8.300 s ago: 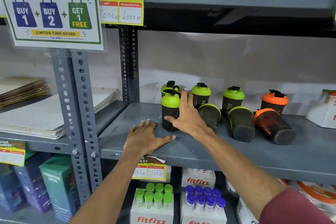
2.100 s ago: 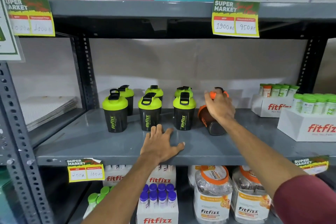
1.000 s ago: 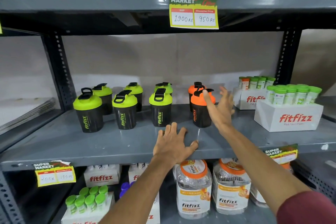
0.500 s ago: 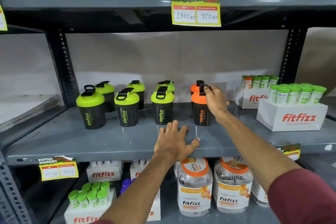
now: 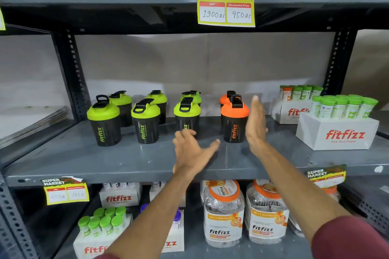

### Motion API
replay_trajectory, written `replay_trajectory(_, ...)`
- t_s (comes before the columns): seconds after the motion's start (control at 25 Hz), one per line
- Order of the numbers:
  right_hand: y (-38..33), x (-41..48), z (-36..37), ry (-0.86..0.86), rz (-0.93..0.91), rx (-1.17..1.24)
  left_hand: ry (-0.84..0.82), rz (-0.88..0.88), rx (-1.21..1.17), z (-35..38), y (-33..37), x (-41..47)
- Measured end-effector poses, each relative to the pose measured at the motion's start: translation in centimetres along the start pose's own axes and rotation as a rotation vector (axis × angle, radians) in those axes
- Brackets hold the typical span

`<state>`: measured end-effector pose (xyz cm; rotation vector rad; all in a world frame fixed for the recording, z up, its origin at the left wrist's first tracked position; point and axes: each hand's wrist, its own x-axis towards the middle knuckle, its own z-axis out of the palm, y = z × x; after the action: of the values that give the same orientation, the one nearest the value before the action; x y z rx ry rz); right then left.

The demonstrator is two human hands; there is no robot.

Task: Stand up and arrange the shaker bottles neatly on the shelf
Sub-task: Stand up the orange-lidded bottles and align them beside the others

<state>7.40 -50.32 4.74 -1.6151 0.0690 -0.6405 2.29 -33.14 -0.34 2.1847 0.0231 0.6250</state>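
Half a second ago the right hand (image 5: 255,124) gripped the lid of the front orange shaker (image 5: 234,120); now it has let go and stands just right of that bottle, fingers straight and together, palm facing left, holding nothing. The left hand (image 5: 192,153), which lay flat on the grey shelf (image 5: 88,160), has lifted off the near edge, its fingers loosely spread and a little blurred, empty, in front of the third green shaker (image 5: 186,115).

All the shaker bottles stand upright on the shelf in two rows: three green-lidded ones in front with three more behind, then the front orange shaker with a second orange one (image 5: 226,96) just behind it. White Fitfizz boxes (image 5: 339,132) of green-capped tubes sit further right.
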Motion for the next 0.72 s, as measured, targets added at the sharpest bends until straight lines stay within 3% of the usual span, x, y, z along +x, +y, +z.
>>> replay_trajectory(0.08, 1.3, -2.2, -0.2, 0.015, 0.109, 0.044, 0.178, -0.254, -0.170, -0.4, -0.1, 2.0)
replay_trajectory(0.16, 2.0, -3.1, -0.2, -0.035, 0.170, -0.012, 0.216, -0.368, -0.127, -0.7, -0.3, 4.1)
replay_trajectory(0.32, 2.9, -2.2, 0.6, -0.016, 0.067, -0.378, 0.176, -0.390, 0.072, 0.9, -0.4, 6.2)
replay_trajectory(0.72, 4.3, -1.1, 2.5, -0.010, 0.028, -0.566, 0.213, -0.315, 0.253, 2.4, -0.9, 6.3)
